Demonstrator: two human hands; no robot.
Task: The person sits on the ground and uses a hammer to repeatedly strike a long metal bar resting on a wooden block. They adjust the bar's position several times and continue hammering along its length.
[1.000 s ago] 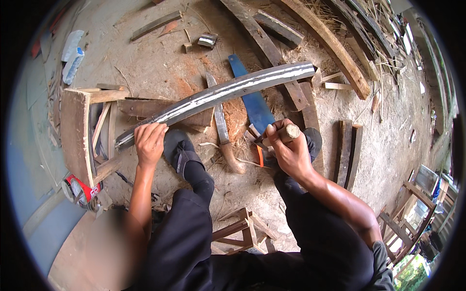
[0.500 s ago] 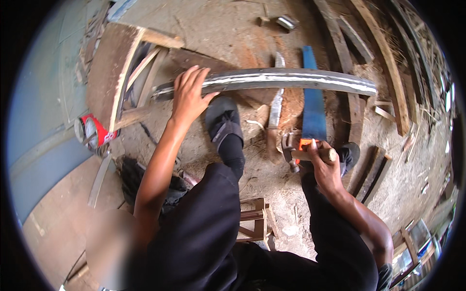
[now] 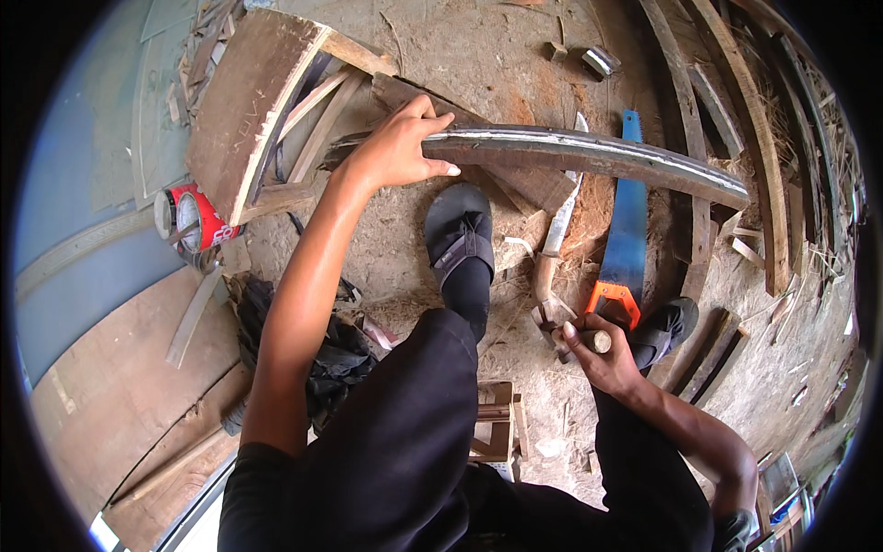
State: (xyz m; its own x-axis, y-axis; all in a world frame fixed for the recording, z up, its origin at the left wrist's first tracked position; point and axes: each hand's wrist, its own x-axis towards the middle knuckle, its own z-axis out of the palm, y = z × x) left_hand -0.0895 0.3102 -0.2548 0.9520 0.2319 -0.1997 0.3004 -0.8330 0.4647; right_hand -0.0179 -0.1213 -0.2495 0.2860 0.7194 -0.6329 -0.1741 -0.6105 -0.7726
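Observation:
A long curved dark wooden beam (image 3: 598, 156) with a white stripe along it lies crosswise in front of me. My left hand (image 3: 395, 152) is closed over its left part, with the fingers on the far side and the thumb on the near side. My right hand (image 3: 609, 357) grips a claw hammer (image 3: 550, 319) by its wooden handle, close to my right leg. The hammer's head is left of that hand, by the end of a large knife's (image 3: 561, 221) wooden handle. A blue-bladed handsaw (image 3: 625, 225) with an orange handle lies just beyond the hand.
Beneath the beam rests a wooden board (image 3: 543, 187). A wooden box frame (image 3: 253, 115) and a red can (image 3: 207, 221) stand left. Long timbers (image 3: 745, 138) lie right, with short blocks (image 3: 708, 359) nearer. My sandalled foot (image 3: 458, 230) is just before the beam.
My left hand has shifted right along the beam and closed round it. The beam has tilted, showing more of its near side. My right hand has brought the hammer closer to me.

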